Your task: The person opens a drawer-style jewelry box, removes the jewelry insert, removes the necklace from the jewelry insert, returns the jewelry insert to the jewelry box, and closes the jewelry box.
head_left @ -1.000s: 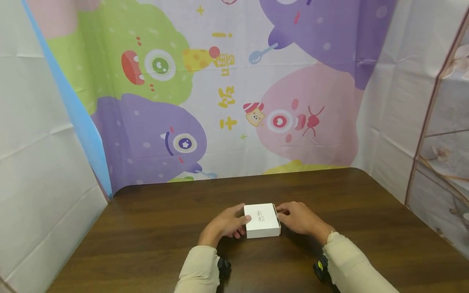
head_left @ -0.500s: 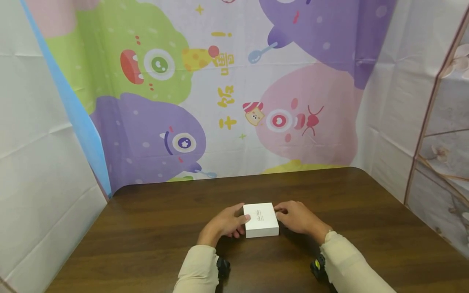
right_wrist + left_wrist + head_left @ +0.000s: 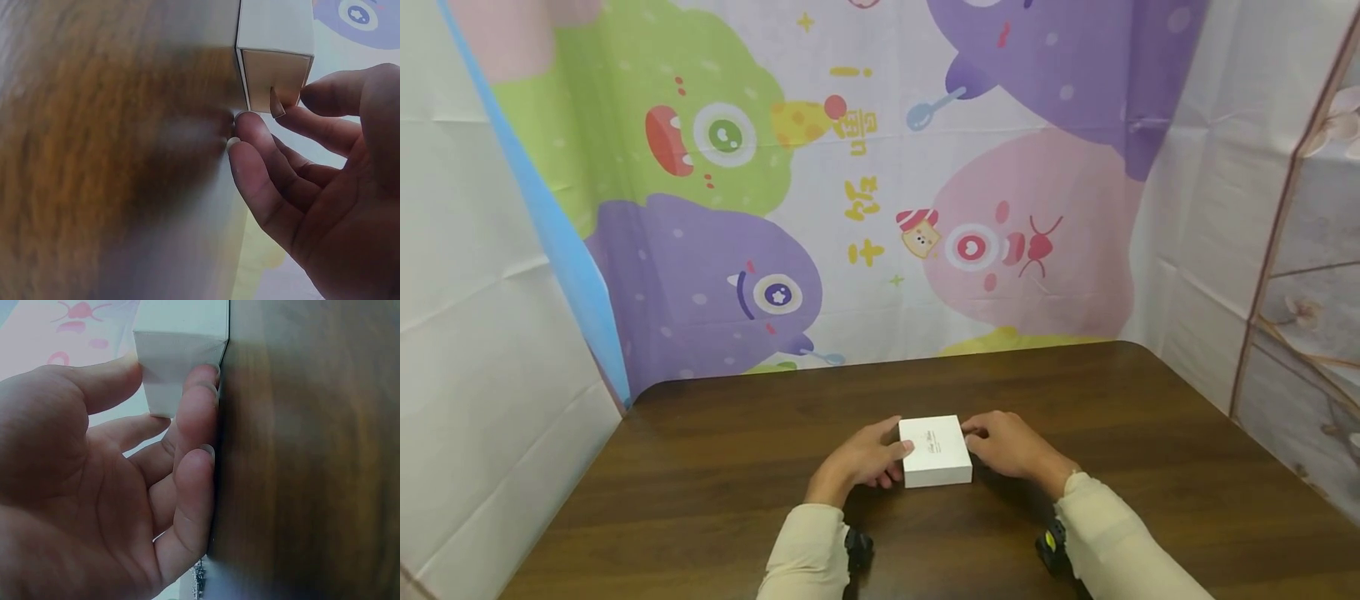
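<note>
A small flat white box with printed lettering on its lid lies on the brown table between both hands. My left hand grips its left end, thumb on the top face and fingers along the side; in the left wrist view the fingertips touch the box's end wall. At the opposite end, my right hand has its thumb and index finger against the edge. The right wrist view shows a tan inner drawer sitting within the white sleeve, with a small tan pull tab sticking out.
The brown wooden table reaches back to a cartoon-print cloth. Pale cloth panels close off the left side and similar ones the right. Black wrist cameras hang beneath both cuffs.
A tan strip of the drawer showed at the box's right edge one second ago; it has slid into the sleeve. My right hand has shifted slightly left. The left hand stays put.
</note>
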A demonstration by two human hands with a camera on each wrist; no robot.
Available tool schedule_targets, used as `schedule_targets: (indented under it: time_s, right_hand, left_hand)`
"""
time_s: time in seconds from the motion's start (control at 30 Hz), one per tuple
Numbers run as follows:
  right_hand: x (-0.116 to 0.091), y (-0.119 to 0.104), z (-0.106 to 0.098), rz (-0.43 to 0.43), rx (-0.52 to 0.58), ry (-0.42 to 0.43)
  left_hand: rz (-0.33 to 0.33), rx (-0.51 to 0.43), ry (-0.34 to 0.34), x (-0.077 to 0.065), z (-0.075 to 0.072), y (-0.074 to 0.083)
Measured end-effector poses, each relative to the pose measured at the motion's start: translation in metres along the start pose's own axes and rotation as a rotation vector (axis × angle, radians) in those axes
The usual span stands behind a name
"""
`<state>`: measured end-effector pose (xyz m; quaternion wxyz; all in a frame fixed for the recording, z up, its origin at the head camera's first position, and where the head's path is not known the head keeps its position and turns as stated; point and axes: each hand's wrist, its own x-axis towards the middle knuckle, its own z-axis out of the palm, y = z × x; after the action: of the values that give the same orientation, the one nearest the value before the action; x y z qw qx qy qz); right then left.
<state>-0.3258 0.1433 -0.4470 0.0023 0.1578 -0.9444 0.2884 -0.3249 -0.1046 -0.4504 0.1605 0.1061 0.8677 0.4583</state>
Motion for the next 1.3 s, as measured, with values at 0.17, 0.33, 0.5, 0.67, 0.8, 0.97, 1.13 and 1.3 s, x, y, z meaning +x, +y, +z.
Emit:
schedule_targets:
  time_s: [0.17, 0.33, 0.5, 0.67, 0.8, 0.97, 1.13, 1.3]
  right_hand:
    - [0.0012, -0.0010, 0.0004, -0.002, -0.005, 0.001]
    - [-0.0002, -0.0002, 0.0000, -0.008, -0.022, 0.010]
    - [-0.0024, 0.0026, 0.0012, 0.002, -0.019, 0.004]
    - [0.0001, 0.0038, 0.0023, -0.024, -0.018, 0.031]
    - [0.0003, 0.0031, 0.0038, -0.036, -0.022, 0.041]
    - [-0.0032, 0.0019, 0.0052, -0.020, 0.005, 0.032]
    - [-0.0037, 0.0026, 0.0049, -0.025, 0.012, 0.039]
    - [-0.0014, 0.0043, 0.0035, -0.038, 0.010, 0.031]
  left_hand:
    - [0.007, -0.002, 0.000, -0.0001, -0.0010, -0.0004]
    - [0.000, -0.019, -0.005, 0.0000, 0.0005, 0.0006]
    - [-0.008, -0.031, -0.018, -0.0006, 0.0027, 0.0019]
    - [-0.002, -0.032, -0.009, -0.0007, 0.0012, 0.0028]
    - [-0.003, -0.038, -0.009, -0.0004, 0.0000, 0.0017]
    - [0.005, -0.022, -0.014, 0.0001, 0.0003, -0.0007]
    - [0.005, -0.022, -0.017, 0.0009, 0.0006, -0.0008]
    - [-0.002, -0.017, -0.018, 0.0017, 0.0007, -0.0001]
